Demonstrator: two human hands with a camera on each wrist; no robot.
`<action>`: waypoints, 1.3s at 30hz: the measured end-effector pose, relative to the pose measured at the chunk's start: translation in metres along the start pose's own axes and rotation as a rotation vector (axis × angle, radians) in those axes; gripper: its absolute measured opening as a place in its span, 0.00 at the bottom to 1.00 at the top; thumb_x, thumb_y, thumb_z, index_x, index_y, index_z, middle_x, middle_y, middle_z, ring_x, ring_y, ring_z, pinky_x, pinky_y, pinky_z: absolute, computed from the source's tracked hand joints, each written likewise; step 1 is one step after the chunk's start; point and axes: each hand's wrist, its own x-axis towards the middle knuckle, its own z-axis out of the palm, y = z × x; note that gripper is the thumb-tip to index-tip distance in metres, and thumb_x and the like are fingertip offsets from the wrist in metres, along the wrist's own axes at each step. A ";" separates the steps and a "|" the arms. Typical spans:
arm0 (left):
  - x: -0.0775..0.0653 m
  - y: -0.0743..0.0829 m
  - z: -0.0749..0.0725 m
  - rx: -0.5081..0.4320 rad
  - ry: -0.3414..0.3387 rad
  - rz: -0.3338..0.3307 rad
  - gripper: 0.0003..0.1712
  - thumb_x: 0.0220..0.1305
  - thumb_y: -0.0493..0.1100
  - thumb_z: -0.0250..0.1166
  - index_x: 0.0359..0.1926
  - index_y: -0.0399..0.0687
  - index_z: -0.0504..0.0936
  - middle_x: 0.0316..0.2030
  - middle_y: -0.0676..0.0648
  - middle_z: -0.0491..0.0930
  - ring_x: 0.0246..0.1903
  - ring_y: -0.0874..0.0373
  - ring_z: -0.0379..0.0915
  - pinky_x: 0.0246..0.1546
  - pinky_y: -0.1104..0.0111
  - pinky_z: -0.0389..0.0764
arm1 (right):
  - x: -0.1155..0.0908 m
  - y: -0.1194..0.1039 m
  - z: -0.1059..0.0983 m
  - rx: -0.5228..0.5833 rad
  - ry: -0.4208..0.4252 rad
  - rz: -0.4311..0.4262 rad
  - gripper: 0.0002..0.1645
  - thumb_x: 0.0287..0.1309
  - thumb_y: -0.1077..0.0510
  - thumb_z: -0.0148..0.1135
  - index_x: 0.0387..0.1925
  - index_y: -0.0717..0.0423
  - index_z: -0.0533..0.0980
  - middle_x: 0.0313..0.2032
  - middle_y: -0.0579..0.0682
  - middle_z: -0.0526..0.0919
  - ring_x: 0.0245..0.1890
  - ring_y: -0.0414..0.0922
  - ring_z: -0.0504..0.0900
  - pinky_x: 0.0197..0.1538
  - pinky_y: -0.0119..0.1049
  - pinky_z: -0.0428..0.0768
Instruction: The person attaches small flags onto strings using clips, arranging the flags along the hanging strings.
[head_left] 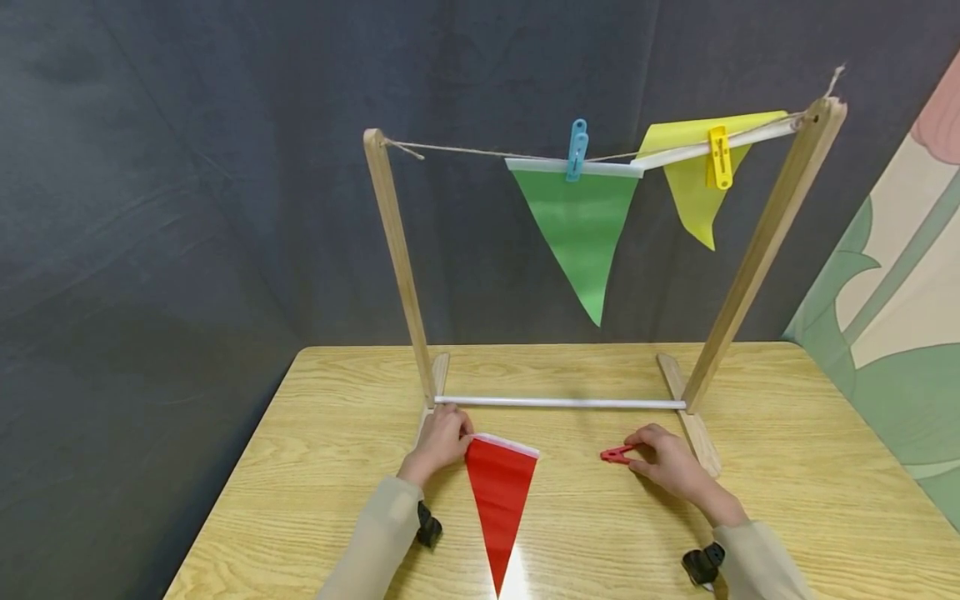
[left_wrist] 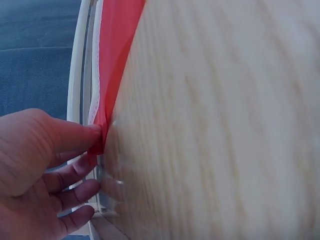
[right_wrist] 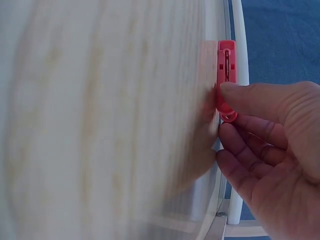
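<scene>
A red triangular pennant (head_left: pixel 501 492) with a white top band lies over the table, its tip toward the front. My left hand (head_left: pixel 441 440) pinches its upper left corner; in the left wrist view the thumb (left_wrist: pixel 75 136) presses on the red cloth (left_wrist: pixel 117 45). Farther right, my right hand (head_left: pixel 671 462) holds a red clothespin (head_left: pixel 617 454) by its handle end, between thumb and fingers. That clothespin (right_wrist: pixel 226 75) appears close over the tabletop in the right wrist view. The pennant and the clothespin are apart.
Behind the hands stands a wooden frame with a left post (head_left: pixel 397 258), a right post (head_left: pixel 765 250) and a white bottom bar (head_left: pixel 558 403). From its string (head_left: pixel 472 151) hang a green pennant (head_left: pixel 581 225) with a blue clothespin (head_left: pixel 577 150) and a yellow pennant (head_left: pixel 686 183) with a yellow clothespin (head_left: pixel 719 158).
</scene>
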 end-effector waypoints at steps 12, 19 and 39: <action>-0.002 0.001 0.001 -0.016 -0.005 0.060 0.11 0.49 0.35 0.66 0.20 0.54 0.74 0.20 0.58 0.71 0.29 0.57 0.65 0.34 0.64 0.61 | 0.003 -0.001 -0.002 0.058 -0.042 -0.008 0.13 0.41 0.69 0.72 0.31 0.61 0.77 0.25 0.44 0.74 0.25 0.35 0.69 0.27 0.31 0.71; -0.003 -0.003 0.002 -0.063 0.004 0.079 0.08 0.48 0.35 0.66 0.24 0.53 0.78 0.19 0.59 0.70 0.27 0.60 0.63 0.35 0.64 0.60 | 0.006 0.001 -0.002 0.079 -0.059 -0.015 0.12 0.42 0.69 0.71 0.32 0.61 0.77 0.24 0.43 0.74 0.24 0.34 0.69 0.27 0.31 0.71; -0.005 -0.005 -0.005 -0.490 0.079 0.074 0.03 0.57 0.35 0.67 0.28 0.42 0.84 0.26 0.51 0.82 0.26 0.66 0.69 0.29 0.73 0.72 | 0.018 -0.010 -0.011 0.175 0.069 -0.169 0.13 0.43 0.73 0.68 0.33 0.63 0.77 0.26 0.41 0.77 0.26 0.31 0.73 0.30 0.37 0.79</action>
